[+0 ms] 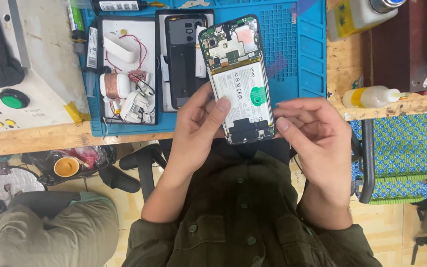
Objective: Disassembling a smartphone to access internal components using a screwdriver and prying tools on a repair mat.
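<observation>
The left hand (198,123) curls its fingers (219,110) around the lower left edge of an opened phone (238,79), thumb pressed on the white battery. The right hand (312,131) pinches the lower right edge with its fingers (281,123) bent close together. The phone (its back cover off) is held above the edge of the desk (35,138), over a blue mat (292,54), long axis running up and slightly left, camera end away from the person. A round green sticker (258,95) sits on the battery. A yellow-and-white bottle (371,96) lies to the right.
</observation>
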